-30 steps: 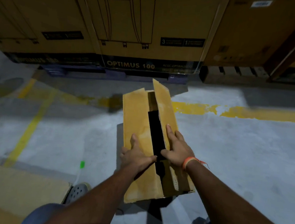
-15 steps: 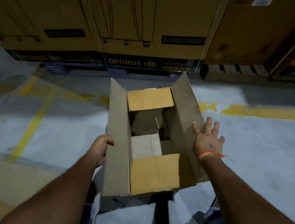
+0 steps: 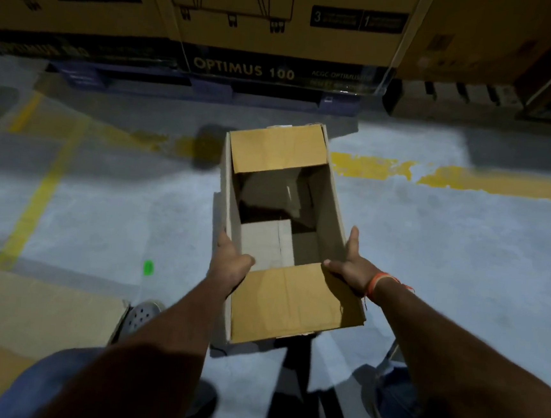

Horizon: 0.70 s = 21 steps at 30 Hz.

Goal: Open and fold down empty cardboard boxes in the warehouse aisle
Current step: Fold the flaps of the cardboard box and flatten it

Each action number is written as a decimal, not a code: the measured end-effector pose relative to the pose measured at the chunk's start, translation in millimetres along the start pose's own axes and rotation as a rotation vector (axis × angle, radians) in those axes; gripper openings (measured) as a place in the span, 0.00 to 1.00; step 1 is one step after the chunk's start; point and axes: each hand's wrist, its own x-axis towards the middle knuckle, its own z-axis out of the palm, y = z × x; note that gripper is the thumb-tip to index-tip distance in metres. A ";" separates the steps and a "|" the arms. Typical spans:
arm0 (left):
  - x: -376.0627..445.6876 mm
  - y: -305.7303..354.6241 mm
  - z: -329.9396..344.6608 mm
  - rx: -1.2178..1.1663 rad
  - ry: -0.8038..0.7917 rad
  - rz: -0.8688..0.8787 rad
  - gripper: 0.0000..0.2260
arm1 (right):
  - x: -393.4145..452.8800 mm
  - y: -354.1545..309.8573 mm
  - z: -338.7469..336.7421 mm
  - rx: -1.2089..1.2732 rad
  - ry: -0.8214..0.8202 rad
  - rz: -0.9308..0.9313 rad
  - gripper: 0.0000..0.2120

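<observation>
yellow floor lines (image 3: 34, 207), green dot (image 3: 148, 267) (small), stacked cartons (image 3: 283, 26).

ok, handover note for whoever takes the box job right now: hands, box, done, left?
Left hand: grips the left wall of the small brown cardboard box, thumb inside.
Right hand: grips the right wall, thumb over the rim.
Box: held above the grey concrete floor, top open, both end flaps folded inward.
Done: box opened.
Left: fold it flat. Flattened cardboard lies at lower left.
</observation>
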 end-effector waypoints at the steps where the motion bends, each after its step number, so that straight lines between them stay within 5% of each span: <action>1: 2.3 -1.3 -2.5 0.021 0.011 0.049 0.37 | 1.5 1.5 -2.1 -0.047 -0.005 -0.017 0.51; 7: 32.7 12.0 -42.1 0.123 0.051 0.296 0.34 | 0.6 -9.6 6.9 -0.110 -0.050 -0.132 0.41; 10: 31.9 23.7 -52.2 0.468 0.017 0.314 0.37 | -2.2 -20.1 16.7 -0.265 -0.056 -0.110 0.27; 13: 5.8 28.2 -48.3 0.846 -0.051 0.306 0.25 | -9.2 -27.5 26.6 -0.303 0.026 -0.100 0.30; 18: -56.3 55.0 -48.1 0.758 0.029 0.258 0.23 | -49.7 -58.4 22.3 -0.442 0.310 -0.310 0.31; 21: -77.5 73.7 -74.0 0.780 -0.135 0.200 0.18 | -68.9 -62.9 16.8 -0.351 0.113 -0.264 0.26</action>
